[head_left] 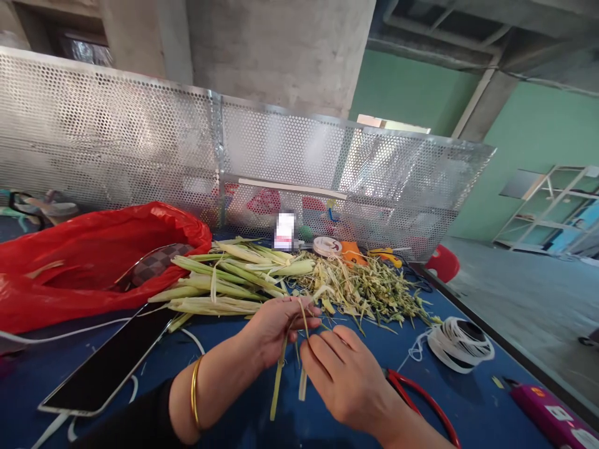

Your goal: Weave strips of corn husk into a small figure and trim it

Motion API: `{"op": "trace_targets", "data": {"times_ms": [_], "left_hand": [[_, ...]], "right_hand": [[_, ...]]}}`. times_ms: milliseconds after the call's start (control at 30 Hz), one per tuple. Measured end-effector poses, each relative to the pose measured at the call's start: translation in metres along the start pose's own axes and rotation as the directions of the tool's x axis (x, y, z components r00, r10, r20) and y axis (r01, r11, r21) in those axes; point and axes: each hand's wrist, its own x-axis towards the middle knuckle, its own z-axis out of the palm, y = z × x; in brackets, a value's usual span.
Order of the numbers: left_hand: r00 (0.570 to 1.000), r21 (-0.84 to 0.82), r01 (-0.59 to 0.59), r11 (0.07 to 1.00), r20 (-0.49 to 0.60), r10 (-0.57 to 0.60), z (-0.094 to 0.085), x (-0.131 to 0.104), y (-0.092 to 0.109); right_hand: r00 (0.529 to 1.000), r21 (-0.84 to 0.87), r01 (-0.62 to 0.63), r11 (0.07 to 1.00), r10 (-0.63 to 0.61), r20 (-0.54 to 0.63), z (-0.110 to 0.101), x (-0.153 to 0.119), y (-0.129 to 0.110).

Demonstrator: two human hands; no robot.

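Note:
My left hand [276,324], with a gold bangle at its wrist, is closed in a pinch on narrow husk strips. Two strip ends [278,383] hang below the hands, and a paler loop arches over the left fingers. Close beside it, my right hand [344,371] is curled with its fingers pressed together around the same strips; the fingertips are partly hidden. Behind the hands lies a heap of long green and cream corn husks [234,280]. To its right spreads a pile of small green and straw-coloured scraps [369,290].
A red plastic bag [93,262] and a black tablet [110,362] lie left. Red-handled scissors [430,402], a spool of white cord [461,346] and a purple pack [550,408] lie right. A lit phone [284,231] and tape roll [326,246] stand before a perforated metal screen [285,149].

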Motion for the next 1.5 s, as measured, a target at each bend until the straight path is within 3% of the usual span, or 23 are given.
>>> {"op": "trace_targets", "data": {"times_ms": [133, 300, 633, 733, 800, 867, 933, 1033, 1100, 1200, 1333, 1400, 1500], "left_hand": [[0.999, -0.094, 0.038, 0.995, 0.019, -0.036, -0.002, 0.001, 0.004], [1.000, -0.120, -0.006, 0.993, 0.030, 0.009, 0.004, -0.002, -0.001], [0.997, -0.085, -0.074, 0.994, 0.022, 0.076, 0.013, -0.007, -0.018], [0.997, -0.069, -0.076, 0.995, 0.023, 0.078, 0.012, -0.006, -0.019], [0.996, -0.049, -0.089, 0.995, 0.022, 0.090, 0.011, -0.005, -0.019], [0.993, -0.019, -0.117, 0.993, 0.008, 0.117, 0.011, -0.006, -0.018], [0.989, 0.032, -0.148, 0.989, 0.009, 0.148, 0.012, -0.007, -0.016], [0.980, 0.117, -0.199, 0.973, 0.056, 0.193, 0.012, -0.010, -0.016], [0.974, 0.153, -0.219, 0.964, 0.091, 0.207, 0.013, -0.011, -0.017], [0.975, 0.177, -0.214, 0.961, 0.105, 0.198, 0.013, -0.010, -0.018], [0.971, 0.201, -0.235, 0.951, 0.098, 0.219, 0.013, -0.009, -0.017], [0.968, 0.218, -0.247, 0.944, 0.093, 0.231, 0.013, -0.010, -0.014], [0.969, 0.246, -0.243, 0.938, 0.104, 0.224, 0.013, -0.013, -0.010]], "right_hand": [[0.991, 0.013, 0.021, 1.000, -0.022, 0.133, 0.008, 0.000, 0.001], [0.998, 0.124, -0.040, 0.991, 0.035, 0.042, 0.006, 0.000, 0.000], [0.991, -0.005, 0.078, 0.997, -0.077, 0.112, 0.016, -0.002, -0.009], [0.997, 0.059, 0.046, 0.997, -0.050, 0.066, 0.013, -0.002, -0.008], [0.996, 0.187, -0.069, 0.980, 0.077, -0.035, 0.010, -0.001, -0.006], [0.932, 0.359, -0.269, 0.893, 0.336, -0.136, 0.008, -0.002, -0.003], [0.770, 0.528, -0.481, 0.700, 0.626, -0.128, 0.009, -0.003, 0.001], [0.504, 0.669, -0.677, 0.307, 0.856, 0.116, 0.013, -0.004, 0.008], [0.390, 0.688, -0.721, 0.084, 0.870, 0.302, 0.016, -0.004, 0.011], [0.318, 0.706, -0.696, -0.128, 0.827, 0.463, 0.021, -0.004, 0.012], [0.223, 0.739, -0.591, -0.323, 0.815, 0.535, 0.023, -0.001, 0.009], [0.193, 0.744, -0.543, -0.390, 0.804, 0.562, 0.022, 0.001, 0.008], [0.191, 0.751, -0.517, -0.411, 0.800, 0.569, 0.022, 0.002, 0.009]]}}
